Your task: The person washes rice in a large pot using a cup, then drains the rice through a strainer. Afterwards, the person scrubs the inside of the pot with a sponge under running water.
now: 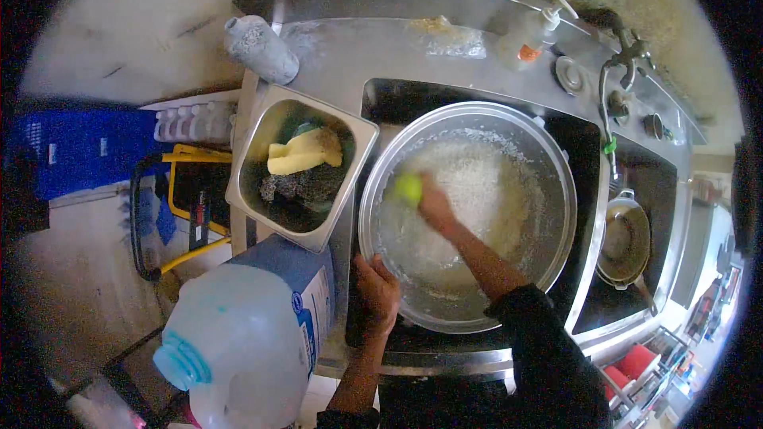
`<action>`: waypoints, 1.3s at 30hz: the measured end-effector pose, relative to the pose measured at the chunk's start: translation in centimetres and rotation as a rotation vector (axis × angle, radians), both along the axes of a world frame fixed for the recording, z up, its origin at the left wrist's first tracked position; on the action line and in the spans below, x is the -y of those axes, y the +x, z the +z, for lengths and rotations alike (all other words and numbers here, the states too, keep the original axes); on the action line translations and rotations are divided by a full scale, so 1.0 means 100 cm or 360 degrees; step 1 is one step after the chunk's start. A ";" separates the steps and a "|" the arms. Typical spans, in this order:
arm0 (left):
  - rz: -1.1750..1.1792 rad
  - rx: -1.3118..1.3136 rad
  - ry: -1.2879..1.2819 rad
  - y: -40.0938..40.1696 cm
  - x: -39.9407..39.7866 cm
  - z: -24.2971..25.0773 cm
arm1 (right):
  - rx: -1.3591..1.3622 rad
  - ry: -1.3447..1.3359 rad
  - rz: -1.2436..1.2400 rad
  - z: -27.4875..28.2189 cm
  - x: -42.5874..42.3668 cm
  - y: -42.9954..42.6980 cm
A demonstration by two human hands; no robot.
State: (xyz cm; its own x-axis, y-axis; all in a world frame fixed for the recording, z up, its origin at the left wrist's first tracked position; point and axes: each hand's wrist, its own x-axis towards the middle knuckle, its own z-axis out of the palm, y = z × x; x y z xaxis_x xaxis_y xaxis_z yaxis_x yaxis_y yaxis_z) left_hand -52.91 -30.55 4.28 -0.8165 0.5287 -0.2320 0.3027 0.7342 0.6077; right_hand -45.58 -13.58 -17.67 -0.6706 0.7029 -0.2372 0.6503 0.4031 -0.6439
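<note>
A large round metal pan (565, 232) sits in the left basin of a stainless steel sink (587, 304), with whitish suds and cloudy liquid over its inside. My right hand (436, 205) is inside the pan, blurred by motion, and holds a yellow-green scrubbing pad (408, 189) against the inner surface near the left wall. The pad's exact kind is too blurred to tell. At the pan's lower left rim, my left hand (378, 292) grips the edge, its thumb over the rim and the other fingers partly hidden.
Left of the pan stands a steel container (250, 161) holding a yellow sponge (304, 152) and dark scourers (304, 187). A big plastic jug (250, 316) is close by my left forearm. Behind are a grey bottle (262, 50), a pump bottle (530, 42) and a faucet (629, 56). The right basin holds a strainer (623, 241).
</note>
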 end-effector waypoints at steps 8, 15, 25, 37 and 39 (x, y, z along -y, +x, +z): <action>-0.0046 0.0022 0.0148 -0.008 0.015 -0.031 | -0.0315 0.0421 -0.0467 0.036 -0.018 -0.042; -0.0070 0.0028 -0.0053 -0.009 0.006 0.001 | -0.0703 0.0079 -0.0742 0.084 -0.028 -0.048; 0.0034 0.0236 0.0016 0.004 0.019 -0.039 | -0.0163 0.0330 0.0220 0.002 0.005 0.007; -0.0044 0.0046 0.0165 0.003 0.016 -0.039 | 0.0355 0.0075 -0.0830 -0.012 -0.121 0.070; 0.0102 0.0141 0.0121 0.006 0.015 -0.044 | 0.0244 0.0120 -0.0703 -0.020 -0.113 0.051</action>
